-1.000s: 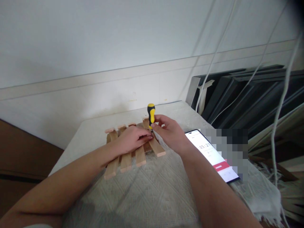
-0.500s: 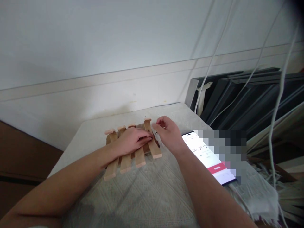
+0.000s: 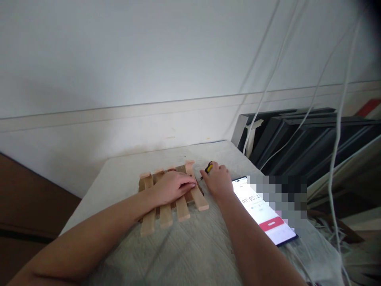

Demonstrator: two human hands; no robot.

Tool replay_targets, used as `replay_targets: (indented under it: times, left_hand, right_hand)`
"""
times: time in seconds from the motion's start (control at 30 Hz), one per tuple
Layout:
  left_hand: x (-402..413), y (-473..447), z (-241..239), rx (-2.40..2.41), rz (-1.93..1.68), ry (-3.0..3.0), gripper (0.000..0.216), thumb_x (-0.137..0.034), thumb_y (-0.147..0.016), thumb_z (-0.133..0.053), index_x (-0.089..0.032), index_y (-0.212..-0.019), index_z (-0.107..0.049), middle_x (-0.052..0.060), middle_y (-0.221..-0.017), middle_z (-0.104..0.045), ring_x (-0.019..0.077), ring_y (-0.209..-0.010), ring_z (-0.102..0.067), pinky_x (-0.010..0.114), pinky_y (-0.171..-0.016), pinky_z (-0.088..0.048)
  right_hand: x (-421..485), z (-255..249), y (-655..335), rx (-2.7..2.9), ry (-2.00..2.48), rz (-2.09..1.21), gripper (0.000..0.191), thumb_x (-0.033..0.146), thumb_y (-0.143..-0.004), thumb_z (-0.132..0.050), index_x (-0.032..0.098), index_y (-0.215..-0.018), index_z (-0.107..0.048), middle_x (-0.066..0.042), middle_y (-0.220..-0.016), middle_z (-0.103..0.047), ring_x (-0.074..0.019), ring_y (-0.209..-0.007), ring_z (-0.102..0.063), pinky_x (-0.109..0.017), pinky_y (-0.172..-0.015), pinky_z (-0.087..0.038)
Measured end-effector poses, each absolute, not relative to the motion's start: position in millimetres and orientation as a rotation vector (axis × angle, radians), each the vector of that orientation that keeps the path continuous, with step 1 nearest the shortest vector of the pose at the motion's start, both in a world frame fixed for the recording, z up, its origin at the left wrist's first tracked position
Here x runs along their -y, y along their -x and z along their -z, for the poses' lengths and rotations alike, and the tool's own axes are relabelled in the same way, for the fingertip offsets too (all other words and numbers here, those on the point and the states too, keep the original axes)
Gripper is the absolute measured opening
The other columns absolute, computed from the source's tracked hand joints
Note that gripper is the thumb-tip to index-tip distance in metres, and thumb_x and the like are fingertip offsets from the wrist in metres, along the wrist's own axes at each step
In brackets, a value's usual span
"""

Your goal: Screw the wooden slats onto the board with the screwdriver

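A small wooden rack of several pale slats (image 3: 182,210) across darker crosspieces lies on the cloth-covered table (image 3: 125,254). My left hand (image 3: 171,186) rests over its middle slats. Its thumb and fingertips are pressed together beside the rightmost slat (image 3: 199,198); whatever may be between them is too small to make out. Just right of the rack is my right hand (image 3: 218,182), curled round a screwdriver with a yellow and black handle (image 3: 209,167). Its thin shaft slants down toward the rack's right edge; part of the handle is hidden by the fingers.
A phone (image 3: 270,222) showing a running timer lies to the right of my right forearm, partly pixelated over. Dark panels (image 3: 285,139) lean beyond the table's right side. White cables (image 3: 336,139) hang down in front of them. A wall (image 3: 149,131) borders the table's far edge.
My right hand has turned and moved slightly right from the rack's edge, so the yellow and black handle now shows. The left hand stays on the slats. The whole view has shifted a little.
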State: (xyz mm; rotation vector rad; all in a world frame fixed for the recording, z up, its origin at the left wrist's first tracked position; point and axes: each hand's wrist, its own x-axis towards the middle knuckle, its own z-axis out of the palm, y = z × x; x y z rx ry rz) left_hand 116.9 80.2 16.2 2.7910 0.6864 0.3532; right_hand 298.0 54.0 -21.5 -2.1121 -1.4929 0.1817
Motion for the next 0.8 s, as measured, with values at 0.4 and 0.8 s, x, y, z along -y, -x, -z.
replay_targets:
  times: [0.4, 0.8]
  left_hand:
    - [-80, -118, -16, -0.725, -0.392, -2.767, 0.021, -0.026, -0.093, -0.050, -0.020, -0.099, -0.069, 0.003, -0.091, -0.074, 0.0156, -0.081, -0.066, 0.025, -0.073, -0.044]
    - [-81, -118, -16, -0.753, -0.347, -2.826, 0.026, -0.028, -0.094, -0.047, -0.017, -0.079, -0.066, 0.002, -0.073, -0.069, 0.0131, -0.066, -0.060, 0.024, -0.060, -0.035]
  right_hand:
    - [-53, 19, -295, 1.396, 1.926, -0.403, 0.023, 0.025, -0.072, -0.057, 0.013, -0.089, -0.066, -0.017, -0.091, -0.069, -0.0280, -0.087, -0.066, -0.037, -0.076, -0.047]
    - [-34, -5, -294, 1.217, 1.223, -0.883, 0.044, 0.060, -0.080, -0.055, 0.017, -0.076, -0.060, 0.000, -0.058, -0.058, -0.0120, -0.047, -0.050, -0.025, -0.043, -0.037]
